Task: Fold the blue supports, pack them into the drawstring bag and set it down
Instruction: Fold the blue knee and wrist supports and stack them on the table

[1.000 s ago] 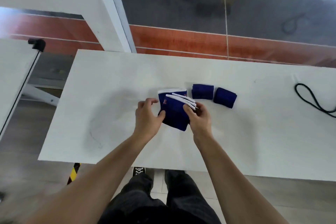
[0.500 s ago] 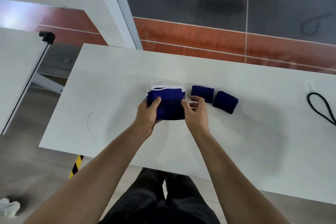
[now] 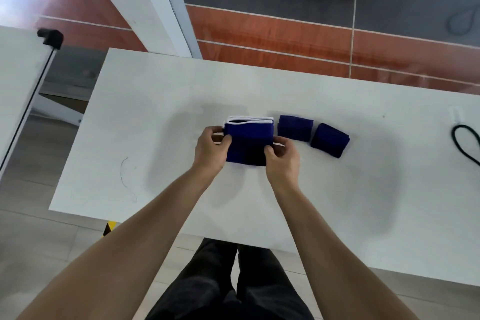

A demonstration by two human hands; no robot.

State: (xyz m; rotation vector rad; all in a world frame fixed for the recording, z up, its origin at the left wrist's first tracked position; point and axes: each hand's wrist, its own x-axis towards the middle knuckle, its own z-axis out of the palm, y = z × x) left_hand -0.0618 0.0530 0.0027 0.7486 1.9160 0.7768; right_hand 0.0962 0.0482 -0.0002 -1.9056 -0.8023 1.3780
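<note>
A folded stack of blue supports with white edges (image 3: 248, 141) lies flat on the white table (image 3: 155, 112). My left hand (image 3: 211, 149) grips its left side, thumb on top. My right hand (image 3: 281, 157) grips its right side the same way. Two smaller folded blue supports lie to the right: one (image 3: 294, 128) right beside the stack, another (image 3: 330, 140) a little further and turned at an angle. No drawstring bag is visible as such; only a black cord loop (image 3: 465, 143) shows at the table's right edge.
A second white surface (image 3: 15, 80) with a black clamp (image 3: 50, 37) stands to the left, across a gap. The table's near edge runs just above my legs. Beyond the far edge is red and grey floor.
The stack was tilted and fanned open between my hands; now it lies squared and flat, with both hands pinching its sides. The camera view has shifted slightly.
</note>
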